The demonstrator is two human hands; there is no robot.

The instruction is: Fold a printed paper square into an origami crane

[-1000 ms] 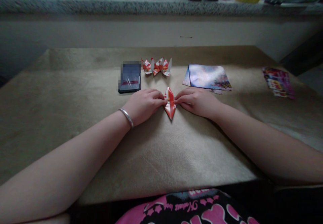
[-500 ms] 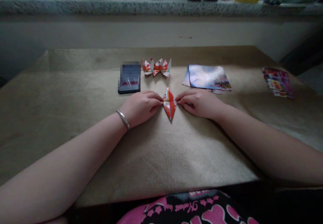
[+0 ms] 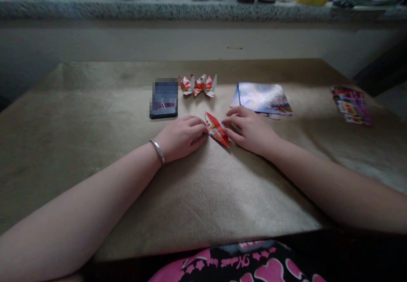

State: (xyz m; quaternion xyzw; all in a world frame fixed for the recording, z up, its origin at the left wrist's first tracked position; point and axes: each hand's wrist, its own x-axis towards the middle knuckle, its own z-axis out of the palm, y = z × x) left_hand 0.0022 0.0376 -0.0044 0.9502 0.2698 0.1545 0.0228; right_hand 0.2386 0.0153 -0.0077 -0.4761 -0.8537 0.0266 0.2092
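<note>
A folded piece of red and orange printed paper (image 3: 217, 130), shaped like a narrow diamond, lies tilted on the table between my hands. My left hand (image 3: 184, 137), with a silver bangle at the wrist, has its fingers closed at the paper's left edge. On the other side, my right hand (image 3: 249, 127) has its fingers apart, with the tips at or close to the paper's right edge. Beyond the paper stand several folded paper cranes (image 3: 199, 85) in red and white, close together in a row.
A phone (image 3: 164, 99) lies left of the cranes. To the right is a small pile of printed paper sheets (image 3: 265, 97), and farther right some colourful wrappers (image 3: 351, 105). The table (image 3: 203, 197) has a tan cover. Behind it runs a stone sill (image 3: 178, 9) with assorted items.
The folded paper has turned, its near tip swinging to the right. My right hand's fingers have spread from a pinch, while my left hand stays at the left edge.
</note>
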